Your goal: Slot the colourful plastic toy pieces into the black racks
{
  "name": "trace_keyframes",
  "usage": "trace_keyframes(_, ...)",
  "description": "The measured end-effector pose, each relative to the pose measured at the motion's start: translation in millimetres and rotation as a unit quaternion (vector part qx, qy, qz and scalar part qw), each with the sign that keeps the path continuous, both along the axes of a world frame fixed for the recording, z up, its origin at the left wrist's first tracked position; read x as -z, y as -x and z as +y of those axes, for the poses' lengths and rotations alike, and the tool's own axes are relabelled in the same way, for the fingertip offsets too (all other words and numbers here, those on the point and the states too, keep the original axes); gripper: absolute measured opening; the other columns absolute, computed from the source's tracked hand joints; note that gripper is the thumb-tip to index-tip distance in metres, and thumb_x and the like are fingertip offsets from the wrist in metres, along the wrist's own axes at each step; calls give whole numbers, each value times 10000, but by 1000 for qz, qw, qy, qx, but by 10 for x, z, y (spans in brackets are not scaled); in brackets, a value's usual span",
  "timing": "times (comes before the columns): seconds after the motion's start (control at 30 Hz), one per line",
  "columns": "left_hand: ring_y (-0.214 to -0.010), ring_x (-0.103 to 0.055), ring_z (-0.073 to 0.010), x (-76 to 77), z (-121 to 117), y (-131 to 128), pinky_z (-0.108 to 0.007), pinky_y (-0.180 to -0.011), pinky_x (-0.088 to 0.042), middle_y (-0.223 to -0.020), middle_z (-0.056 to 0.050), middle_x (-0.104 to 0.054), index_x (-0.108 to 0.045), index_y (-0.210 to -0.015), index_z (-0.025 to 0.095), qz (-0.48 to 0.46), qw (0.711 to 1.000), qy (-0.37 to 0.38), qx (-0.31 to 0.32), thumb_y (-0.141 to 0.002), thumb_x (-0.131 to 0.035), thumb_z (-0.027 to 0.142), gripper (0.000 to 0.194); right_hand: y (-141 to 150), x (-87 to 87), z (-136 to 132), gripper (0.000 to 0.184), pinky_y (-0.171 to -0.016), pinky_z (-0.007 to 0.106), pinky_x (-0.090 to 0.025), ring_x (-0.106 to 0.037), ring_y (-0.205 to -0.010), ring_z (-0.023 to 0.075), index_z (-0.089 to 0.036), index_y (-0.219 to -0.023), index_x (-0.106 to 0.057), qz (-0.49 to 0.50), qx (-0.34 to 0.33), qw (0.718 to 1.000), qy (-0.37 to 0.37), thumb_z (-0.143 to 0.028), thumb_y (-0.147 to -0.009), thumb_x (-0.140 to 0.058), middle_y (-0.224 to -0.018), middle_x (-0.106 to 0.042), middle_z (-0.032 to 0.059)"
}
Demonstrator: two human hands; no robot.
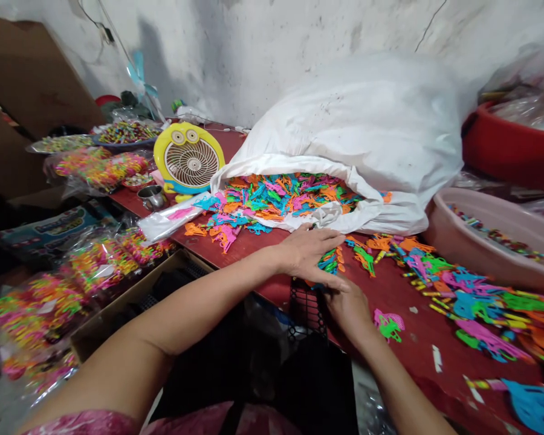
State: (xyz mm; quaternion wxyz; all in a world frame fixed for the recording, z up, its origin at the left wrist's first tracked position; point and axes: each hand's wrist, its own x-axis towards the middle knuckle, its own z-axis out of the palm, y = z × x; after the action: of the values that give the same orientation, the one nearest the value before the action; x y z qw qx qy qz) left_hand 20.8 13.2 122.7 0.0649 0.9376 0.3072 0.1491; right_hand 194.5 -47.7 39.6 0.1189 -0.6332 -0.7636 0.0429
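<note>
My left hand (309,254) reaches across the table edge with its fingers stretched out, over a small cluster of blue, green and orange plastic pieces (329,264). Just below it is my right hand (350,307), its fingers mostly hidden by the left hand and the pieces. A black plastic grid (307,309) hangs at the table edge under both hands. Behind them, a large white sack (344,133) lies on its side, its mouth full of bright toy-gun-shaped plastic pieces (281,196). Some have spilled in front of it.
On the red table (417,356), many toy guns with striped sticks (476,296) spread to the right, beside a pink basin (489,241) and a red tub (512,145). At left stand a yellow fan (190,160), a metal cup (152,197) and bagged pieces (100,260).
</note>
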Motion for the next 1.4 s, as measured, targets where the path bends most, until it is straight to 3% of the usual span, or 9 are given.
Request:
trace_keyframes(0.2, -1310, -478, -306, 105, 7, -44, -490, -1103, -322, -1462, -143, -489, -375, -1477, 205, -6, 999, -34, -23, -842, -563, 654, 800, 38, -13, 0, 235, -650, 305, -425, -689, -787, 240, -185, -993, -684, -1, 6, 1000, -3, -237, -916, -469, -877, -745, 122)
trace_keyframes(0.4, -1328, -454, -298, 87, 31, -40, -465, -1089, -337, -1473, -131, -473, -403, -1450, 214, 16, 999, -27, -17, -843, -584, 622, 753, 58, 43, -28, 266, -712, 312, -442, -693, -885, 252, -172, -1080, -644, 34, 7, 999, -4, -240, -937, -429, -1011, -741, 131)
trace_keyframes(0.53, -1337, -447, -309, 68, 25, -29, -479, -1093, -332, -1495, -149, -446, -367, -1465, 191, 34, 999, -32, -10, -800, -619, 657, 850, 46, 75, -18, 266, -701, 296, -420, -680, -888, 242, -165, -1122, -611, 58, 11, 998, 16, -240, -936, -437, -1014, -728, 126)
trace_keyframes(0.73, -1365, -427, -323, 39, 12, -30, -474, -1091, -343, -1524, -175, -407, -325, -1489, 160, 65, 997, -44, -14, -769, -652, 625, 917, -226, 104, 72, 168, -640, 256, -403, -604, -712, 178, -167, -867, -596, 171, -68, 981, 69, -271, -906, -471, -795, -685, 53)
trace_keyframes(0.83, -1369, -425, -337, 49, 1, -46, -490, -1095, -339, -1532, -178, -396, -313, -1498, 162, 70, 996, -46, -23, -773, -636, 620, 917, -273, 94, 24, 201, -689, 260, -420, -627, -773, 182, -164, -916, -636, 206, -85, 973, 64, -275, -918, -468, -863, -709, 61)
trace_keyframes(1.07, -1389, -406, -344, 78, -17, -72, -493, -1084, -351, -1550, -172, -374, -280, -1519, 212, 74, 996, -40, -41, -751, -666, 558, 926, 73, 113, -122, 326, -733, 289, -427, -673, -932, 240, -159, -1120, -653, 69, 44, 996, 44, -298, -993, -388, -1074, -717, 136)
trace_keyframes(1.17, -1382, -413, -343, 62, -32, -76, -488, -1069, -374, -1547, -169, -377, -264, -1523, 207, 82, 995, -39, -46, -754, -657, 554, 931, 90, 101, -153, 295, -750, 286, -435, -673, -952, 236, -177, -1138, -646, 73, 33, 995, 52, -290, -982, -423, -1070, -719, 112)
trace_keyframes(1.3, -1380, -409, -359, 19, -67, -71, -497, -1058, -393, -1538, -180, -382, -281, -1511, 184, 92, 993, -42, -55, -752, -651, 571, 929, -212, 75, -216, 277, -832, 288, -456, -655, -1008, 215, -178, -1153, -640, 145, -20, 989, 6, -272, -959, -466, -1113, -707, 100)
trace_keyframes(1.4, -1349, -433, -381, -31, -103, -84, -516, -1034, -417, -1513, -201, -400, -332, -1475, 166, 100, 991, -42, -77, -743, -663, 582, 905, -736, 49, -243, 301, -857, 317, -465, -646, -1003, 222, -164, -1149, -644, 154, 31, 986, -64, -294, -959, -450, -1110, -701, 111)
